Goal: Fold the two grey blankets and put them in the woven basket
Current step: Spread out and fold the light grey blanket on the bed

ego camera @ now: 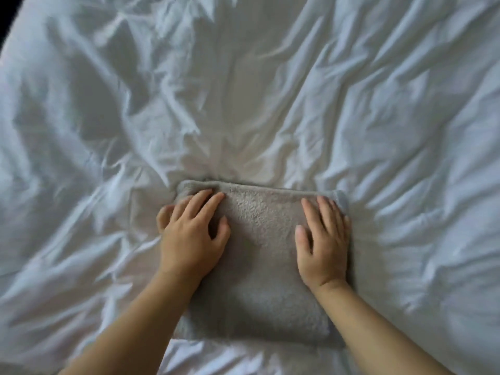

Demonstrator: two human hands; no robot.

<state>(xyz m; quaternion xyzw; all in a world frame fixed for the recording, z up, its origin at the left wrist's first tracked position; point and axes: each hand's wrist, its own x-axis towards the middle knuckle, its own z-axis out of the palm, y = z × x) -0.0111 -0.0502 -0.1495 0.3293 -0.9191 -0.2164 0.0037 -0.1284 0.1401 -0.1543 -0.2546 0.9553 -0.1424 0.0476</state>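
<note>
Grey fleece blanket [257, 255], folded into a thick rectangle, lay on the rumpled white sheet [405, 131]. Left hand [189, 239] and right hand [322, 247] pressed it flat, fingers straight and gripping nothing. Released, the springy stack could plausibly unfold or slump when lifted.

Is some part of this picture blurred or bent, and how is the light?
Head view: the white sheet smears with motion blur toward the edges; the grey blanket, left hand and right hand look sharper; the dark corner curves from the wide lens; soft light, no glare, shadows in wrinkles.
</note>
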